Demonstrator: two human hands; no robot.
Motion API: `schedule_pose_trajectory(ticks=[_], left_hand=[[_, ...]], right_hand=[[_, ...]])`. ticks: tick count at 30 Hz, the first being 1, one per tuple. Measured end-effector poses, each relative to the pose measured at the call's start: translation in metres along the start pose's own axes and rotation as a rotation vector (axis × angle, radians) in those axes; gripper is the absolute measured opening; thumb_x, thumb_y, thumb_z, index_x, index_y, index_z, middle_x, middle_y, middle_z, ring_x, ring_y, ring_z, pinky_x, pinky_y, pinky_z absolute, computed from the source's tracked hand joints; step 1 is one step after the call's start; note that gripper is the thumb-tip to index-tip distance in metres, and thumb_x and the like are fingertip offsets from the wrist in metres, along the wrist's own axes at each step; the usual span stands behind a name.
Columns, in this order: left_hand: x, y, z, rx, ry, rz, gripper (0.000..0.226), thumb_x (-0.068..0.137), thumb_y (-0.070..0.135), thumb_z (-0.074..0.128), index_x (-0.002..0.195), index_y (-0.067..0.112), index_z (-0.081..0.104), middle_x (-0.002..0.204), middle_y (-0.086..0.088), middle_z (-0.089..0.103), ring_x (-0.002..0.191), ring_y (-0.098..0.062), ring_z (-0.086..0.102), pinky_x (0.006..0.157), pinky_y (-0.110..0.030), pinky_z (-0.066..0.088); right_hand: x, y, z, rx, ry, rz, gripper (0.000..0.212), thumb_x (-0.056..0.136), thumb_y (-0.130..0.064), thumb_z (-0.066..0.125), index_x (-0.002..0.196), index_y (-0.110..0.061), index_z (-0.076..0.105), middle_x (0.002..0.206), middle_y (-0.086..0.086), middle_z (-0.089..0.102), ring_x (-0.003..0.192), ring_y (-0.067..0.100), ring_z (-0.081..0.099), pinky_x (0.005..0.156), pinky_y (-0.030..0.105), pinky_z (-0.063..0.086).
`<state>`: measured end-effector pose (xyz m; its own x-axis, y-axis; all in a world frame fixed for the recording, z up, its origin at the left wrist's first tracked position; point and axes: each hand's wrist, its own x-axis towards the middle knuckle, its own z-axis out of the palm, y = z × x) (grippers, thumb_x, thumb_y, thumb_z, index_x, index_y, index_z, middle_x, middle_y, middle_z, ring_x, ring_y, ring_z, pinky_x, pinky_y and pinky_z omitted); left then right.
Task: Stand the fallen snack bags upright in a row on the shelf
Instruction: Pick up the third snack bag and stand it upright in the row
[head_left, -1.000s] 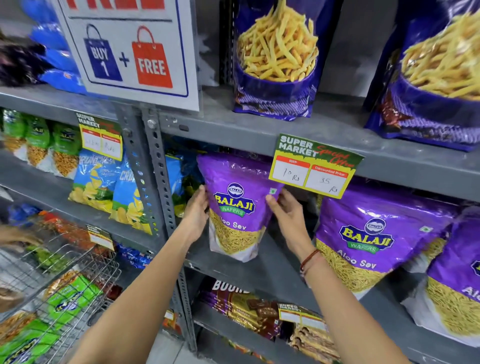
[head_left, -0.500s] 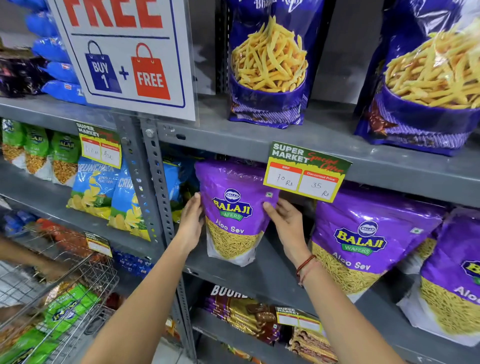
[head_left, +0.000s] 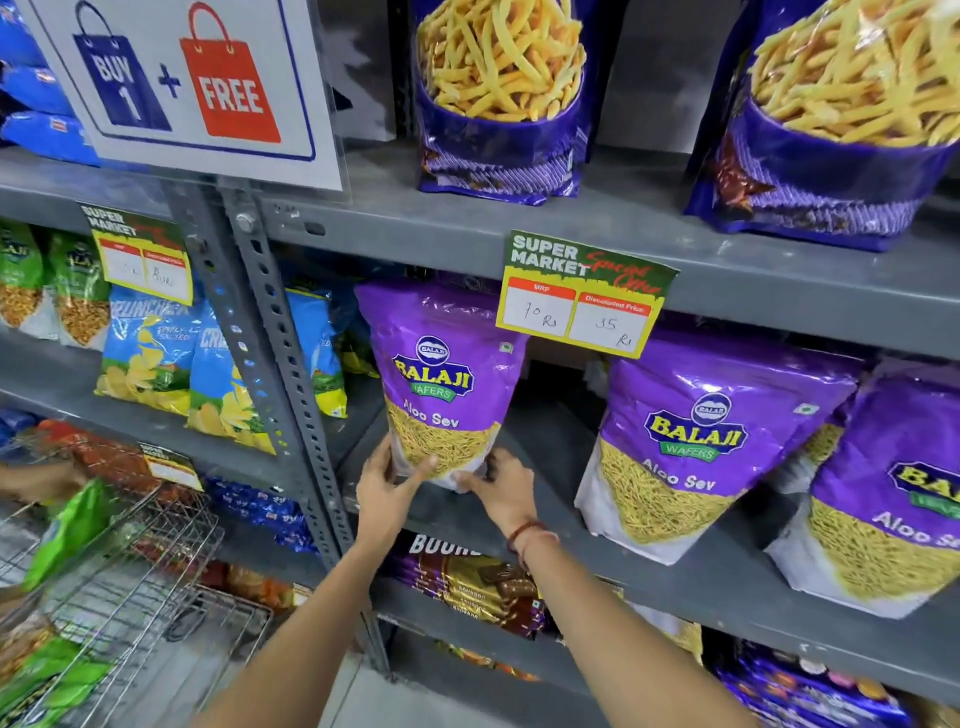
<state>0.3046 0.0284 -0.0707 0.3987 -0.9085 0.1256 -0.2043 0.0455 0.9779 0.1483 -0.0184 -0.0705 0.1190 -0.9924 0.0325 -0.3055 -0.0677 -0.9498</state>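
Note:
A purple Balaji Aloo Sev bag stands upright at the left end of the grey middle shelf. My left hand grips its lower left corner and my right hand grips its lower right corner. To the right, a second purple Aloo Sev bag stands leaning back, and a third purple bag leans at the right edge of the view, partly cut off.
A green price tag hangs from the upper shelf edge above the bags. A perforated steel upright borders the bay on the left. Blue chip bags sit beyond it. A wire basket is at lower left, with another person's hand.
Both my hands have slid down from the sides of the left purple bag to its bottom corners. The bag now stands a little further back and more upright.

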Motion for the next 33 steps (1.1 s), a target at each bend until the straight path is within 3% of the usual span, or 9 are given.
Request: schedule_pose_trajectory(ticks=[4,7,9,13,16,20,25,28,33], left_hand=[[-0.005,0.001,0.001,-0.007,0.004,0.054,0.050,0.069,0.040,0.079,0.113,0.041,0.056,0.111,0.020,0.064,0.106,0.007,0.058,0.090,-0.014,0.047],[-0.030,-0.008,0.016,0.063,0.215,0.046,0.053,0.075,0.042,0.074,0.119,0.022,0.052,0.111,0.005,0.049,0.104,-0.006,0.050,0.091,-0.023,0.042],[-0.053,-0.012,0.036,0.132,0.234,0.160,0.039,0.079,0.044,0.068,0.106,0.021,0.051,0.103,-0.004,0.048,0.090,-0.005,0.046,0.080,-0.018,0.040],[-0.074,0.003,0.087,0.159,-0.066,0.259,0.042,0.075,0.051,0.065,0.106,0.025,0.054,0.103,0.011,0.052,0.095,-0.002,0.051,0.081,-0.023,0.045],[-0.069,0.021,0.122,0.186,-0.311,0.257,0.080,0.065,0.063,0.067,0.130,0.022,0.046,0.123,0.004,0.052,0.112,-0.010,0.051,0.094,-0.030,0.044],[-0.054,0.039,0.154,0.166,-0.541,0.122,0.117,0.052,0.064,0.074,0.148,0.023,0.020,0.154,0.002,0.030,0.139,-0.014,0.031,0.112,-0.040,0.033],[-0.051,0.039,0.171,0.104,-0.531,0.095,0.083,0.061,0.040,0.085,0.132,0.025,0.045,0.130,0.000,0.061,0.120,-0.016,0.056,0.100,-0.042,0.048],[-0.054,0.036,0.171,0.094,-0.481,0.094,0.077,0.065,0.032,0.083,0.131,0.017,0.045,0.125,-0.004,0.063,0.116,-0.018,0.059,0.095,-0.036,0.050],[-0.051,0.036,0.162,0.121,-0.463,0.126,0.073,0.065,0.031,0.082,0.128,0.020,0.047,0.117,0.000,0.064,0.108,-0.014,0.061,0.082,-0.016,0.047]], right_hand=[[-0.009,0.002,-0.005,0.033,-0.036,0.006,0.045,0.073,-0.022,0.081,0.110,-0.007,0.059,0.106,0.009,0.072,0.097,0.017,0.067,0.088,0.035,0.055],[-0.032,0.011,-0.019,0.060,0.118,-0.006,0.041,0.074,-0.027,0.080,0.108,-0.011,0.064,0.097,-0.003,0.069,0.086,0.003,0.064,0.079,0.017,0.052],[-0.053,0.021,-0.038,-0.007,0.272,-0.032,0.026,0.076,-0.034,0.077,0.094,-0.015,0.069,0.085,-0.005,0.069,0.079,0.008,0.065,0.073,0.020,0.052],[-0.096,0.040,-0.090,0.013,0.616,-0.052,0.015,0.079,-0.034,0.074,0.073,-0.022,0.067,0.069,-0.009,0.068,0.070,0.004,0.063,0.067,0.028,0.048],[-0.109,0.045,-0.138,0.105,0.852,-0.016,0.038,0.068,-0.028,0.084,0.099,-0.023,0.062,0.094,-0.011,0.061,0.086,0.007,0.058,0.078,0.027,0.046],[-0.098,0.045,-0.188,0.192,0.620,0.027,0.094,0.062,-0.022,0.087,0.141,-0.011,0.036,0.137,0.001,0.046,0.124,0.014,0.046,0.103,0.032,0.040],[-0.087,0.047,-0.192,0.196,0.452,0.007,0.072,0.066,-0.016,0.085,0.127,-0.012,0.048,0.115,-0.002,0.066,0.109,0.015,0.062,0.090,0.021,0.052],[-0.083,0.048,-0.190,0.218,0.423,-0.005,0.069,0.066,-0.015,0.085,0.125,-0.012,0.050,0.112,0.002,0.068,0.102,0.012,0.064,0.092,0.032,0.053],[-0.080,0.046,-0.186,0.210,0.370,-0.049,0.064,0.068,-0.018,0.084,0.122,-0.018,0.049,0.111,-0.002,0.067,0.103,0.011,0.063,0.089,0.026,0.052]])
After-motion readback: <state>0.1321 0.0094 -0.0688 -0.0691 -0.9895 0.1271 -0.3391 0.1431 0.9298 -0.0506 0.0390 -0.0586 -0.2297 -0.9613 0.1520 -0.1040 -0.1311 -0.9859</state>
